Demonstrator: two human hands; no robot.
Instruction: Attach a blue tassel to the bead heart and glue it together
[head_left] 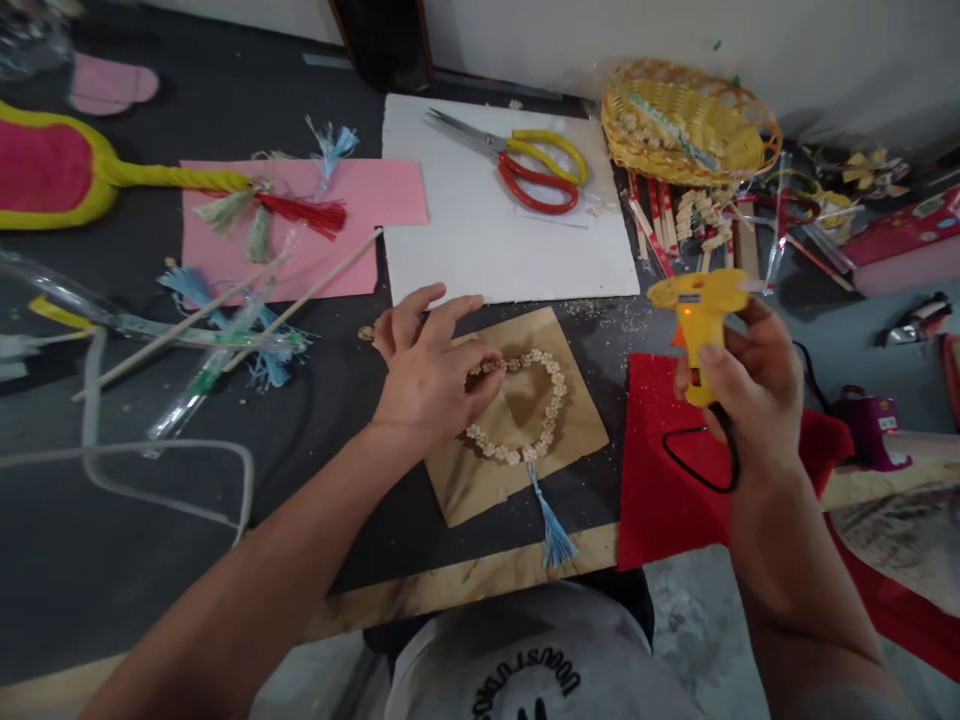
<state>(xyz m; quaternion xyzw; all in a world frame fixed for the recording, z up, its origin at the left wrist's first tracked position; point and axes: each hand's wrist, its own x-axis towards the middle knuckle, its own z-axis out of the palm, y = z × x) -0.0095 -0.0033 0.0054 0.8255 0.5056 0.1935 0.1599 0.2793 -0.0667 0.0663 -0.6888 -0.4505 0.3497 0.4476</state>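
My left hand [431, 375] pinches the upper left part of a ring of small pale wooden flower pieces [555, 395], its thumb and forefinger on the ring. The ring lies on a brown paper square [577, 430], and a light blue tassel [553, 525] hangs from its lower side over the table edge. In my right hand [757, 385] is a yellow glue gun [701, 300], raised over a red felt cloth [660, 480], with a small orange light showing on it and a black cord below.
Red-and-yellow scissors [536, 170] rest on a white board [420, 240]. A wicker basket [619, 150] stands at the back right above wooden sticks. On the left are pink paper [352, 270], tassels, plastic-wrapped sticks and a yellow-rimmed fan [52, 165]. A purple box [870, 430] sits at the right.
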